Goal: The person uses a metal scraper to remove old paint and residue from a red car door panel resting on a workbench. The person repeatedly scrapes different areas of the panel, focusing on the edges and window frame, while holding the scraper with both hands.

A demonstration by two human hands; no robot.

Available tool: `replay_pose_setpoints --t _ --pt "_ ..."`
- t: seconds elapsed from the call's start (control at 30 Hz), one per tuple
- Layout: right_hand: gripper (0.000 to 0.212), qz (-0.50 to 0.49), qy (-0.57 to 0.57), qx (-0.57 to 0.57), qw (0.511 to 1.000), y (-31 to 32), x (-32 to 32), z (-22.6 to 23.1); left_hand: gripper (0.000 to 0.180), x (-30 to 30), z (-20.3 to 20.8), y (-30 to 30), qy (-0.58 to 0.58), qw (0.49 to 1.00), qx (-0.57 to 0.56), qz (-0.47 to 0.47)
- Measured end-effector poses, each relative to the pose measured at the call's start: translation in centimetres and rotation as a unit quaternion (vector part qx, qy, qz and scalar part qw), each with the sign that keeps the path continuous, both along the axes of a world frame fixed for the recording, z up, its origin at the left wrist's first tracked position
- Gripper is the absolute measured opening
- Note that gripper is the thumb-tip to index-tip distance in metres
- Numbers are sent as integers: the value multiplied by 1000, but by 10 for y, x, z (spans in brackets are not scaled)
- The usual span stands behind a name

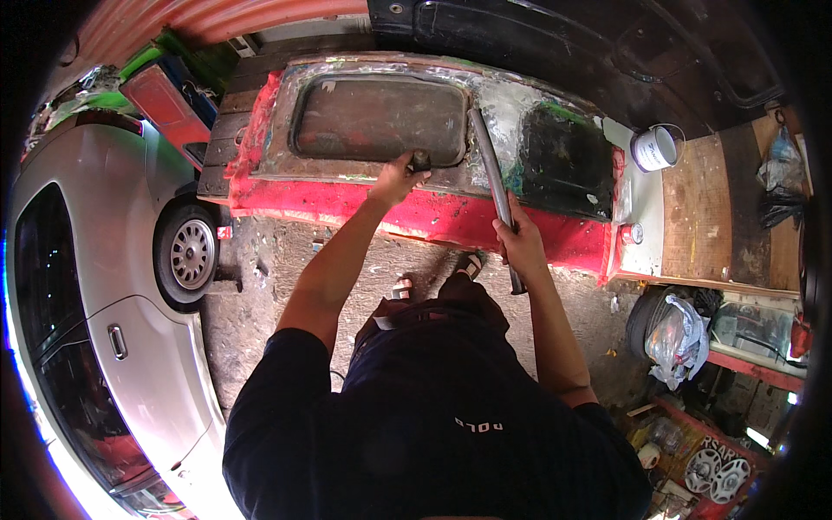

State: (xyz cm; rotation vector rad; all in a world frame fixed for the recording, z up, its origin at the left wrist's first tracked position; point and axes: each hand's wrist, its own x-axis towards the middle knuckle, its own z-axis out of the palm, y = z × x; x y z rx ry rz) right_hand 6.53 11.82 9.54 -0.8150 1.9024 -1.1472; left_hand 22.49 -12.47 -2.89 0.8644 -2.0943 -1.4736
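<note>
In front of me on the workbench lies a worn metal vehicle panel [381, 113] with a rounded rectangular recess and patches of grey, white, green and black. My left hand [395, 180] is closed round a short, dark, blunt-ended object [421, 160] at the panel's near edge, just below the recess. Its exact kind does not show. In my right hand [520, 241] is a long grey metal bar [490, 160] with a dark handle end, gripped near its lower part. The bar points away from me, its far end over the panel right of the recess.
Red cloth [347, 201] drapes over the bench's front. To the right, a white bucket [654, 149] stands on a wooden surface [702, 204] beside hanging plastic bags [782, 165]. A silver car [130, 303] flanks me on the left. Hubcaps [718, 472] lie low at right.
</note>
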Motion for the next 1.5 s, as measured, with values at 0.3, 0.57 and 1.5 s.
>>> replay_pose_setpoints --t 0.3,0.57,1.5 --pt "65 2 -3 0 1000 -2 2 -2 49 2 3 5 11 998 55 22" --pt "65 3 -12 -6 1000 -3 3 -2 47 4 4 11 9 999 33 34" --pt "66 13 -12 1 1000 2 6 -2 42 13 -2 40 37 995 4 96"
